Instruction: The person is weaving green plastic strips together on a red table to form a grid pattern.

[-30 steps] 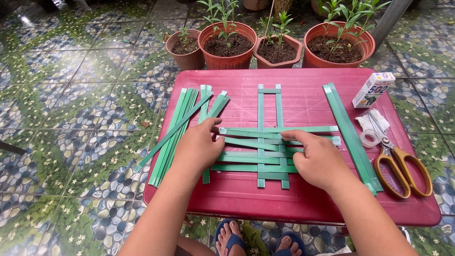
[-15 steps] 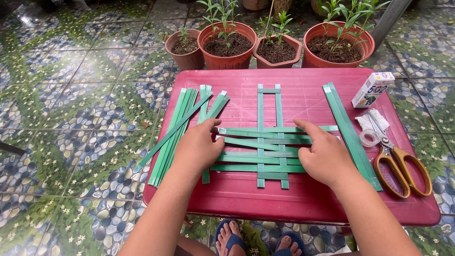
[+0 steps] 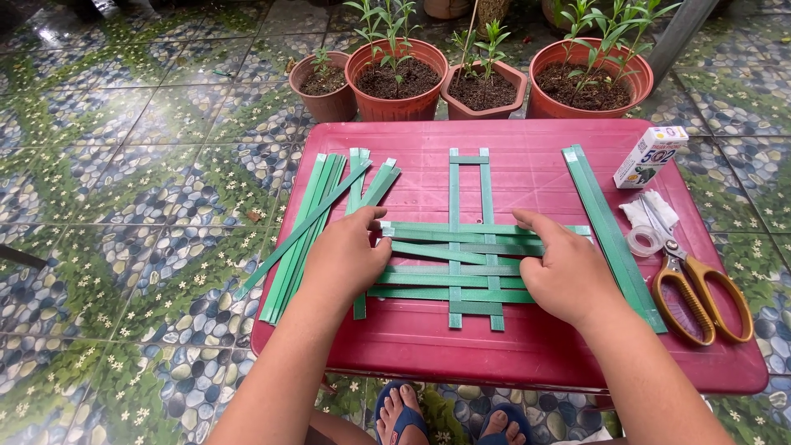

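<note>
Soft even daylight, faint shadows, wet sheen on floor tiles [image 3: 124, 165], sharp focus, slight wide-angle bending at edges

left hand [image 3: 344, 259], right hand [image 3: 568, 276], palms down, fingers spread

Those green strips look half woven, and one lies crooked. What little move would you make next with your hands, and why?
Probably slide the slanted strip level and snug against the crosswise strips above it. It lies askew between the two upright strips, while the others run straight. The left hand and right hand already press both ends of the weave on the red table.
</note>
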